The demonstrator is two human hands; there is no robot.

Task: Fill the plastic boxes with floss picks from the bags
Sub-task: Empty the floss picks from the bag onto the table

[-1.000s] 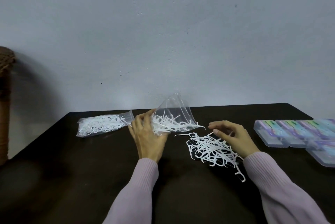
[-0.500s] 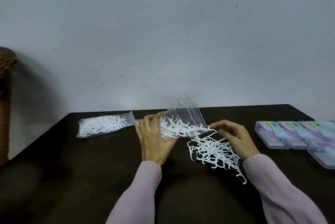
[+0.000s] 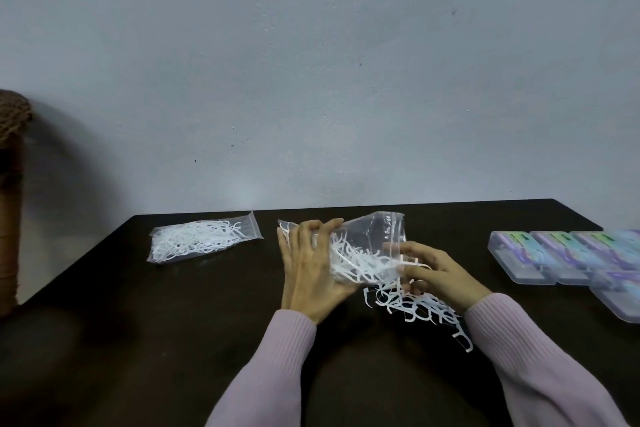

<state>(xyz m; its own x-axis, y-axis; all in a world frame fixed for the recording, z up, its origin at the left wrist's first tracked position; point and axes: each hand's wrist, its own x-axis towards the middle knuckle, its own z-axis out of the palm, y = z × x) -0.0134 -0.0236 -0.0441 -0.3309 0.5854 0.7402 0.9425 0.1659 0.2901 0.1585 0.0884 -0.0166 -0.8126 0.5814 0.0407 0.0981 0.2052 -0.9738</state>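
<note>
My left hand (image 3: 311, 267) grips the closed end of a clear plastic bag (image 3: 377, 236) holding white floss picks, lifted just above the dark table (image 3: 173, 340). My right hand (image 3: 433, 271) pinches the bag's open mouth, with picks spilling past its fingers. A loose heap of floss picks (image 3: 419, 305) lies on the table under and in front of the right hand. A second sealed bag of picks (image 3: 197, 239) lies flat at the back left. Several clear plastic boxes (image 3: 568, 257) with coloured labels sit at the right edge.
A grey wall rises right behind the table's back edge. A brown woven object (image 3: 12, 184) stands off the table at the far left. The table's left corner slopes toward me.
The bag has tipped lower and further right, over the heap. My right hand has risen from the heap and taken hold of the bag's mouth. My left hand has shifted right with the bag.
</note>
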